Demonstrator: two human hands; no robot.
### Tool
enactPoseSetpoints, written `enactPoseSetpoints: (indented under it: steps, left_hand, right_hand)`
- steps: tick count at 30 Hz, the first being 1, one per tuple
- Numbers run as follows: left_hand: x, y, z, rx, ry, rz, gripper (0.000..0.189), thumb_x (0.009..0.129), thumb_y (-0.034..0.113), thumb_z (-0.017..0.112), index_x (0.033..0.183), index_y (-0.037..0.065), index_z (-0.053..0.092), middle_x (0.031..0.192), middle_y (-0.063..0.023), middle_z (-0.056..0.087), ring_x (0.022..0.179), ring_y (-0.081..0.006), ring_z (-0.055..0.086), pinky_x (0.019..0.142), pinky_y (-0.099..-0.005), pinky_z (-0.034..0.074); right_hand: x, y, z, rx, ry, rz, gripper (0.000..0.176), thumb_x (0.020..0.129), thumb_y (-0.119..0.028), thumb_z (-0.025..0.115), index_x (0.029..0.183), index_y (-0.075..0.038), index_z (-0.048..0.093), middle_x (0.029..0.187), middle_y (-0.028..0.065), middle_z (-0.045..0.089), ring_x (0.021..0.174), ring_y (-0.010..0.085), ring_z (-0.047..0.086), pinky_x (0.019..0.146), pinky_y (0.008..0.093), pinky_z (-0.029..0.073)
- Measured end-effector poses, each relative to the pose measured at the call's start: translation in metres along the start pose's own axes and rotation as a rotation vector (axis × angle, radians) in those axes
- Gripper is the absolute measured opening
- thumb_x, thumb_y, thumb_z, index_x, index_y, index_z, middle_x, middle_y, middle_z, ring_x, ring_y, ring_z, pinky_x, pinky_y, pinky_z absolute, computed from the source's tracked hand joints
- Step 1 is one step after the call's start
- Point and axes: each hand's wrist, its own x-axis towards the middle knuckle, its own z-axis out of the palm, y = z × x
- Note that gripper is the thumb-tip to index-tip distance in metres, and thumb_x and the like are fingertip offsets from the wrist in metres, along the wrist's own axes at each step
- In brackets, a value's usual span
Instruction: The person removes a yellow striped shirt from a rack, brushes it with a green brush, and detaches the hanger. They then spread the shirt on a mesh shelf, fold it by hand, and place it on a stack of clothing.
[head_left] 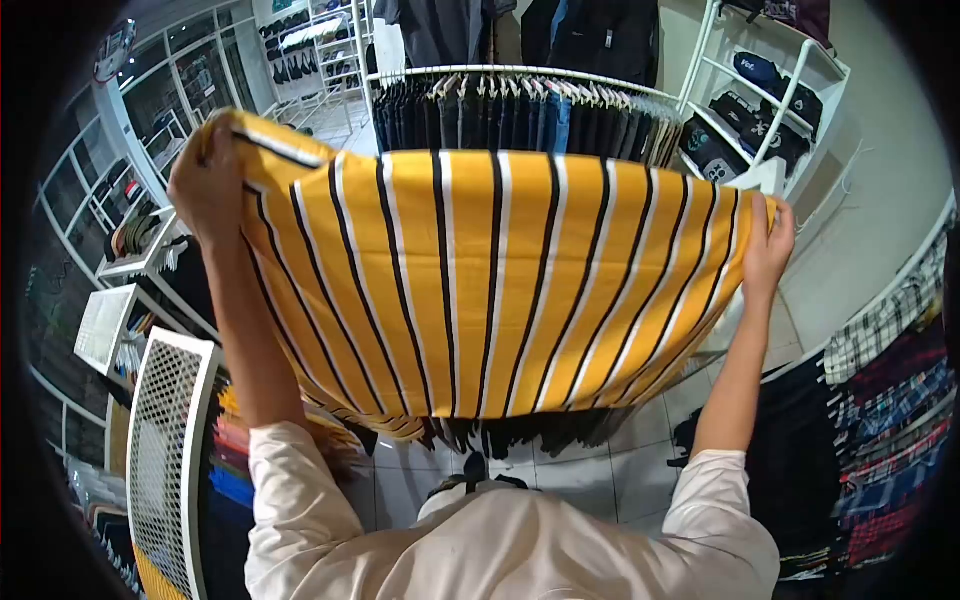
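Note:
A yellow cloth (pixel 520 280) with black and white stripes is stretched wide between my two hands, its lower part hanging in a curve. At its upper left corner, my left hand (pixel 210 180) is closed on the fabric, where a flap of cloth folds over. My right hand (pixel 768 238) pinches the upper right corner, a little lower than the left one. Both arms reach forward from white sleeves. What lies directly behind the cloth is hidden.
Behind the cloth stands a rail (pixel 530 78) of hanging trousers. Shelves (pixel 790 110) with folded dark clothes are at the back right. Plaid shirts (pixel 890 430) hang at the right. A white mesh panel (pixel 170 450) stands at the left, beside hanging clothes. Tiled floor (pixel 630 470) shows below.

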Motion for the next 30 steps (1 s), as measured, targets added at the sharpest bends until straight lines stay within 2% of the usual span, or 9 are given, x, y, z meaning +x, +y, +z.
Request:
enactPoseSetpoints:
  steps: [2,6,8,11,13,18,23,26,30]
  left_hand:
    - [0.041,-0.005,0.054,0.147,-0.060,0.058,0.050,0.086,0.055,0.069,0.111,0.013,0.078,0.101,-0.0151,0.076,0.093,-0.0371,0.073,0.084,-0.0422,0.055]
    - [0.064,-0.033,0.181,-0.035,-0.537,-0.136,0.044,0.088,0.047,0.073,0.107,0.008,0.078,0.085,-0.0126,0.077,0.081,-0.0214,0.073,0.074,-0.0370,0.055]
    - [0.032,-0.109,0.281,-0.082,-0.509,-0.202,0.044,0.091,0.044,0.071,0.098,0.002,0.078,0.079,-0.0145,0.074,0.069,-0.0181,0.068,0.067,-0.0359,0.052]
    - [-0.055,-0.160,0.331,-0.486,-0.691,-0.408,0.043,0.097,0.039,0.066,0.095,-0.003,0.075,0.079,-0.0064,0.072,0.072,-0.0125,0.064,0.063,-0.0327,0.049]
    - [-0.107,-0.178,0.335,-0.642,-0.709,-0.609,0.037,0.101,0.034,0.063,0.099,-0.001,0.072,0.085,-0.0040,0.069,0.070,-0.0100,0.059,0.063,-0.0304,0.048]
    - [-0.151,-0.201,0.297,-0.803,-0.985,-0.740,0.031,0.104,0.027,0.059,0.112,-0.001,0.068,0.092,-0.0035,0.069,0.082,-0.0105,0.063,0.075,-0.0283,0.050]
    - [-0.144,-0.198,0.239,-0.801,-0.938,-0.546,0.022,0.103,0.023,0.057,0.112,0.004,0.065,0.101,0.0017,0.065,0.097,-0.0081,0.059,0.090,-0.0244,0.043]
    - [-0.156,-0.241,0.216,-1.002,-0.818,-0.742,0.026,0.100,0.019,0.057,0.118,0.001,0.065,0.112,-0.0038,0.065,0.110,-0.0135,0.059,0.098,-0.0300,0.044]
    - [-0.157,-0.273,0.155,-1.251,-0.916,-0.603,0.033,0.100,0.023,0.053,0.117,-0.003,0.063,0.110,-0.0087,0.065,0.107,-0.0181,0.061,0.100,-0.0349,0.044]
  right_hand:
    - [0.042,0.015,0.025,-0.103,-0.126,0.129,0.024,0.102,-0.022,0.066,0.108,0.000,0.062,0.091,0.0055,0.068,0.083,0.0093,0.061,0.075,0.0253,0.049]
    - [0.098,0.109,0.087,-0.333,-0.219,0.213,0.035,0.095,-0.033,0.073,0.104,0.001,0.067,0.088,0.0062,0.069,0.080,0.0132,0.061,0.074,0.0305,0.050]
    - [0.090,0.172,0.118,-0.284,-0.227,0.345,0.030,0.095,-0.030,0.073,0.095,0.000,0.068,0.086,0.0060,0.069,0.078,0.0136,0.060,0.073,0.0319,0.049]
    - [0.046,0.259,0.139,-0.262,-0.236,0.434,0.027,0.095,-0.026,0.073,0.094,0.001,0.068,0.086,0.0070,0.070,0.078,0.0145,0.063,0.071,0.0325,0.050]
    - [0.016,0.287,0.140,-0.186,-0.281,0.485,0.026,0.095,-0.025,0.074,0.098,0.001,0.068,0.086,0.0070,0.071,0.078,0.0138,0.064,0.071,0.0302,0.051]
    - [-0.017,0.294,0.121,-0.218,-0.444,0.547,0.023,0.094,-0.019,0.075,0.101,0.001,0.067,0.084,0.0040,0.072,0.074,0.0106,0.065,0.069,0.0265,0.050]
    - [-0.019,0.253,0.089,-0.249,-0.552,0.454,0.016,0.093,-0.009,0.073,0.103,0.000,0.065,0.084,0.0051,0.071,0.075,0.0110,0.065,0.070,0.0252,0.050]
    - [-0.020,0.228,0.066,-0.284,-0.593,0.427,0.014,0.093,-0.006,0.071,0.102,0.001,0.065,0.088,0.0066,0.071,0.081,0.0127,0.066,0.074,0.0270,0.051]
    - [-0.027,0.213,0.035,-0.255,-0.596,0.473,0.015,0.098,-0.014,0.059,0.099,0.000,0.066,0.091,0.0064,0.071,0.086,0.0127,0.067,0.078,0.0280,0.052]
